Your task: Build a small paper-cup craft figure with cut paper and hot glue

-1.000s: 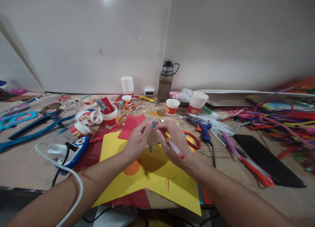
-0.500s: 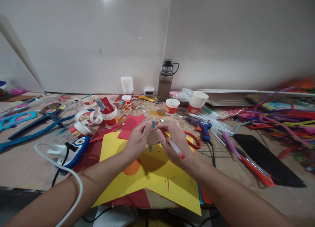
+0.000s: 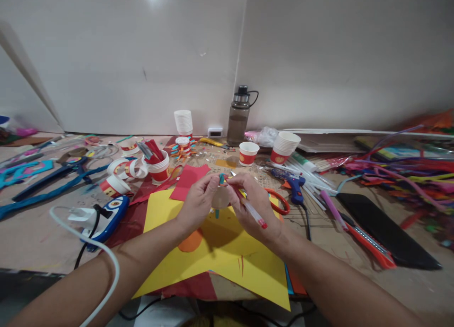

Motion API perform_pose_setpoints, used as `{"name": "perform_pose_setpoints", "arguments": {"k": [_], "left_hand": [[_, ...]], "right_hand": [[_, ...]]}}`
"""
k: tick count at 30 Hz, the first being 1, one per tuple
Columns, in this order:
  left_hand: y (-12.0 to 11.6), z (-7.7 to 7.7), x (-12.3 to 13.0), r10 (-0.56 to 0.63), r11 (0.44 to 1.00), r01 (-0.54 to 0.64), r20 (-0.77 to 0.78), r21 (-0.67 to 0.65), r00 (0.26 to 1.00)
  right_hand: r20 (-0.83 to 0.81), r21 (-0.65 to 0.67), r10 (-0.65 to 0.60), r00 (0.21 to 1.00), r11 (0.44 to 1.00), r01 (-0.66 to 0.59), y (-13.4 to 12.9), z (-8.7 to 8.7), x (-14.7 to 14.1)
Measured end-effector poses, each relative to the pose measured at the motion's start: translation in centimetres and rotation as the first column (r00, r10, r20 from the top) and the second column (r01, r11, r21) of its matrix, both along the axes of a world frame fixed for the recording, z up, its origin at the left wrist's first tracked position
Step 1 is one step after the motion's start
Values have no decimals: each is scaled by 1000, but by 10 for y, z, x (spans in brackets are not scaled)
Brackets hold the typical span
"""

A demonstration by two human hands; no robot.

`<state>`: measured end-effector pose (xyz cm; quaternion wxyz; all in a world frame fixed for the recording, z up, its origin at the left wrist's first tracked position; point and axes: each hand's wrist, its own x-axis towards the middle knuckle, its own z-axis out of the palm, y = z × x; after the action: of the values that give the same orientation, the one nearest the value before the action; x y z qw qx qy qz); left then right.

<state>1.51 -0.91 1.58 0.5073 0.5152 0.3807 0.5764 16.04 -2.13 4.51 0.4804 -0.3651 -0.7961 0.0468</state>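
My left hand is closed on the left edge of a small round greyish disc with teal pieces at its top and bottom. From the right, my right hand pinches the top of the same disc, with a red-capped pen lying across its palm and fingers. Both hands are above yellow paper, on which an orange circle lies. Behind my left hand is a sheet of red paper. The fingertips hide part of the disc's top.
Beyond the hands stand a bottle, a paper cup and a cup of red sticks. Blue scissors and a power strip lie left; a glue gun, orange cutter and black phone-like slab lie right.
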Motion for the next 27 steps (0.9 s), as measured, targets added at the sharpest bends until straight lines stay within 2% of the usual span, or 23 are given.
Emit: {"name": "perform_pose_setpoints", "arguments": {"k": [27], "left_hand": [[-1,0,-1,-3,999,4,-42,36,999]], "right_hand": [[1,15,-1,1000,1000,1,-1,1,0]]}}
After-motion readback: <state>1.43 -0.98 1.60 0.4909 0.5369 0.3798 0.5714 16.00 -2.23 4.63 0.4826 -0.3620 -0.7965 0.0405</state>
